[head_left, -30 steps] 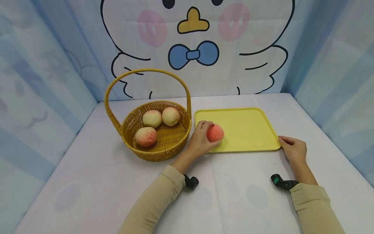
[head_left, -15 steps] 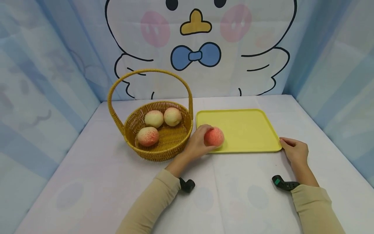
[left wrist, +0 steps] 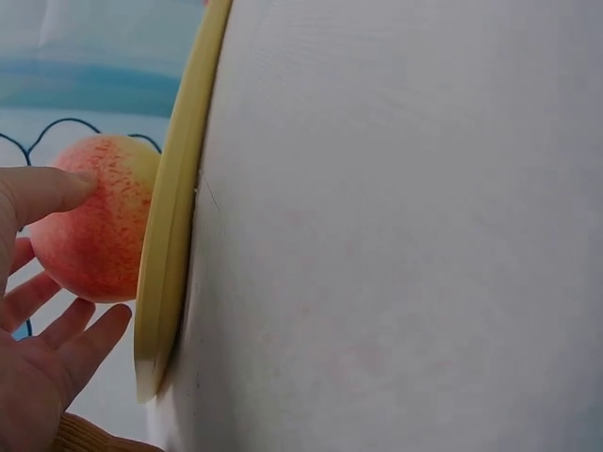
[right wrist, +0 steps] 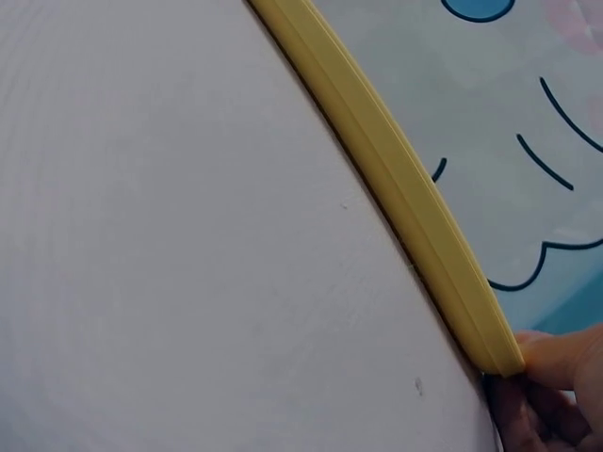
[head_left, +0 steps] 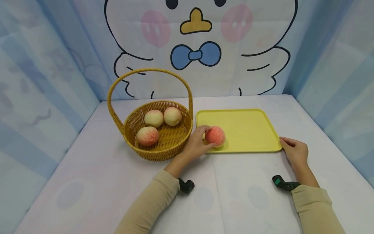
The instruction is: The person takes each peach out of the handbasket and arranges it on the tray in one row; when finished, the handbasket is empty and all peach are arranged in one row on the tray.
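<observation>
A pink-red peach [head_left: 215, 136] sits on the near left corner of a yellow tray [head_left: 242, 130]. My left hand [head_left: 195, 143] is at its left side, fingers spread loosely around it. In the left wrist view the thumb overlaps the peach [left wrist: 104, 226] and the lower fingers stand apart from it; whether the thumb touches is hard to tell. At the tray's near right corner, my right hand [head_left: 295, 151] pinches the rim, with the thumb against the edge and the fingers curled below in the right wrist view.
Left of the tray stands a woven basket [head_left: 157, 156] with a tall arched handle [head_left: 149, 70]. Three pale peaches lie inside, one of them a red-speckled peach [head_left: 147, 136]. A printed curtain [head_left: 222, 81] closes off the back of the white table [head_left: 228, 201].
The left hand lowers the peach slightly toward the tray's near edge, then its fingers loosen and draw back left, leaving more of the peach showing. The right hand keeps its place on the tray corner.
</observation>
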### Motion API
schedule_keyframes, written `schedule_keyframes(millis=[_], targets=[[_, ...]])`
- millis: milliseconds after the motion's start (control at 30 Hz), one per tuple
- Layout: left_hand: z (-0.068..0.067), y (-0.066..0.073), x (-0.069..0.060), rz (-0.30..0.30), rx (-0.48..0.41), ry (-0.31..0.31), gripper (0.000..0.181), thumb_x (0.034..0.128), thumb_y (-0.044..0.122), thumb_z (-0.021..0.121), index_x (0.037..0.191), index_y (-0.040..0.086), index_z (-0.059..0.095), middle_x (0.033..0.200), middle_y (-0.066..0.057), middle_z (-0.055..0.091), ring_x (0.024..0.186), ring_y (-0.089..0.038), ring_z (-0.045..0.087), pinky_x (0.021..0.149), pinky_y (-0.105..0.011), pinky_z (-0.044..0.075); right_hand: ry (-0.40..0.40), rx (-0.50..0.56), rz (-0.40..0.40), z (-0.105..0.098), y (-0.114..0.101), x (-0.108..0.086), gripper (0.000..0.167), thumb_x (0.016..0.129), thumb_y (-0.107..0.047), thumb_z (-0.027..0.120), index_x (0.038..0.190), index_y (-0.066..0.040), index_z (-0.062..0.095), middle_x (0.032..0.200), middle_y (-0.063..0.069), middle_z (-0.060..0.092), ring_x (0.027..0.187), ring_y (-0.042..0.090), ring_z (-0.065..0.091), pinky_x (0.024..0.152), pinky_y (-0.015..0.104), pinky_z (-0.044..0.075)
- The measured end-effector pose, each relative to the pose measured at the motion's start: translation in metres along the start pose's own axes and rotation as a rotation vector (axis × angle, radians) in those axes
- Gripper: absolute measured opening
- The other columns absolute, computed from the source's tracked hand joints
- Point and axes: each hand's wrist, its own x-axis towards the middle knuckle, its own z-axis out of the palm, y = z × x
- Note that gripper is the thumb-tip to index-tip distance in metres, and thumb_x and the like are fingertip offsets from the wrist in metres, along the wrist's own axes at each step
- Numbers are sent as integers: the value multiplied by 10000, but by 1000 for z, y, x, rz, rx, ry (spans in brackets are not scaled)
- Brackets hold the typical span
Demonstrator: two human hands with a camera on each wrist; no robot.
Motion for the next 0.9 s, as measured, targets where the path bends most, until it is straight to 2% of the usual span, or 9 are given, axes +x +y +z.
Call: schedule_keyframes(millis=[133,367,433,567,667,767,900], targets=[[5,3,7,-11,10,-29,527,756,147,765,1194,15,502,1200,-101,518,1135,-188,470,867,-233,430,6,-13,-20,-2,1,-1,430,937,-318,502,1259,-38,554,1254,153,530,1152,246,449,854,241,434],[17,6,19,-14,-25,-47,514,767,135,754,1191,8,494,1207,-105,504,1128,-182,466,871,-234,419,-12,-18,-65,-3,1,-2,422,956,-287,467,1263,-7,541,1267,179,518,1183,289,435,928,377,405],[20,8,21,-15,-35,-47,509,767,132,753,1188,10,494,1210,-105,501,1122,-184,470,849,-233,431,-17,-21,-79,-3,0,-2,411,959,-269,464,1261,-1,542,1263,181,521,1183,291,433,927,373,404],[27,11,26,-27,-57,-56,508,765,127,755,1188,16,495,1216,-100,499,1116,-182,476,820,-219,451,-24,-8,-108,-4,0,-4,385,957,-226,475,1254,7,547,1257,192,519,1138,260,454,832,221,428],[32,13,31,-35,-63,-61,507,761,129,759,1183,29,497,1215,-86,499,1105,-167,479,803,-198,453,-28,3,-131,-5,-1,-4,366,956,-190,477,1254,12,546,1253,196,519,1069,194,474,726,96,397],[37,15,36,-31,-58,-60,503,762,138,759,1178,34,497,1211,-80,500,1088,-159,481,798,-185,447,-32,10,-145,-5,-1,-3,363,959,-177,469,1262,12,537,1259,197,513,1043,160,472,692,60,384],[44,17,41,-32,-57,-54,494,764,142,755,1173,30,501,1206,-86,500,1062,-168,489,819,-188,433,-38,26,-143,-2,0,-2,370,965,-173,458,1280,11,519,1278,194,499,1102,226,474,722,72,407]])
